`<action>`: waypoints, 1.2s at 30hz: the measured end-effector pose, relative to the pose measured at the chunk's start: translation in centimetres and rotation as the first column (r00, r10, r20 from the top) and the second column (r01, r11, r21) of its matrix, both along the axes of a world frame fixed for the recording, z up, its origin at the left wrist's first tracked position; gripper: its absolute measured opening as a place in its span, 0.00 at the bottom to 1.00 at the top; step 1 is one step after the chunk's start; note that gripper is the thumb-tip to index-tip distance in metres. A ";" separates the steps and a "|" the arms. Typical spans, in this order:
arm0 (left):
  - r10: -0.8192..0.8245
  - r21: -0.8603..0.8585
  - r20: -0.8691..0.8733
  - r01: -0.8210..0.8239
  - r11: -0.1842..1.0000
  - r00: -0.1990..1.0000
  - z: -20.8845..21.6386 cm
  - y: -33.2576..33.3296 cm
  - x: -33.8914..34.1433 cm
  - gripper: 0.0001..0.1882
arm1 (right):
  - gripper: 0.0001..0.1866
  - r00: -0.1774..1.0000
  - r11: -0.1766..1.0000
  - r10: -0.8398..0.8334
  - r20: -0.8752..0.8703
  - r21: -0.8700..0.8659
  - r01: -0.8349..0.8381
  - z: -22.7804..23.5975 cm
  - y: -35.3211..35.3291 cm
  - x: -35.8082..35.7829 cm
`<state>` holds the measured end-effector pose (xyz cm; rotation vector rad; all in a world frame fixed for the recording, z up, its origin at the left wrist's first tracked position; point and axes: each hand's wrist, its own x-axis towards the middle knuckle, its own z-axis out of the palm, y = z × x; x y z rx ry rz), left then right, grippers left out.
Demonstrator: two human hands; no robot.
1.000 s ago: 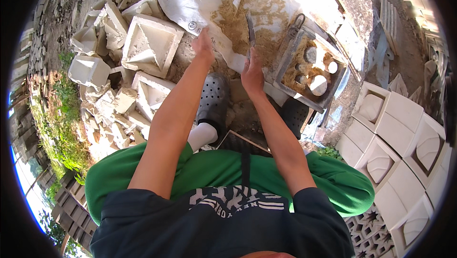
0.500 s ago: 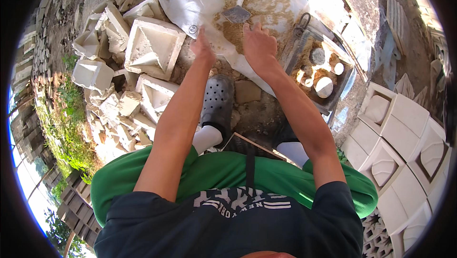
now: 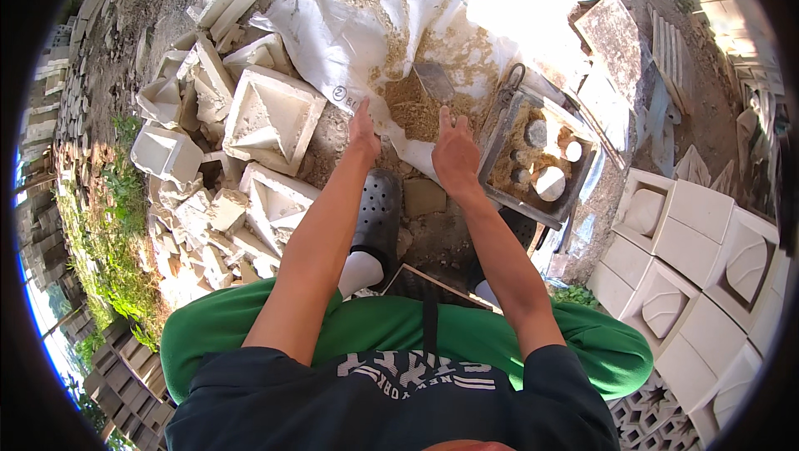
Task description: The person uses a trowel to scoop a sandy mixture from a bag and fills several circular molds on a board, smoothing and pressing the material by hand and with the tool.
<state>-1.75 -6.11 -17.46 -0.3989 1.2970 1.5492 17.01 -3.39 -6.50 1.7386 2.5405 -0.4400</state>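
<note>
Being gripped by the right hand (image 3: 456,156) is a grey, flat metal trowel (image 3: 434,81); its handle is hidden in the curled fingers, perhaps so the blade can be steered. It is tipped over loose brown sand (image 3: 408,116) on the white plastic sack (image 3: 333,43). The sack's near edge seems touched by the left hand (image 3: 363,135); pinching cannot be told. Right of the sack, round white pieces (image 3: 549,184) are held by a grey box (image 3: 524,209).

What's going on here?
A person's right hand holds a trowel, its blade over sandy mix on a white sack. The left hand is at the sack's near edge; whether it grips is unclear. A box with round pieces sits to the right, broken pale blocks to the left.
</note>
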 end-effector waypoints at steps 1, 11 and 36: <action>0.009 0.015 -0.015 -0.009 1.000 1.000 -1.2 -0.3 -0.7 0.34 | 0.30 1.000 1.000 0.009 -0.015 0.015 -0.009 0.4 -0.7 -0.5; -0.182 -0.216 -0.220 0.134 0.967 0.958 1.2 -0.8 1.2 0.35 | 0.25 0.970 0.992 -0.097 -0.223 -0.097 0.076 0.5 -5.7 1.8; 0.173 0.028 0.095 -0.177 0.984 0.980 -0.4 -0.1 3.4 0.25 | 0.23 0.877 0.963 -0.263 -0.401 -0.157 0.217 -7.8 -7.5 3.0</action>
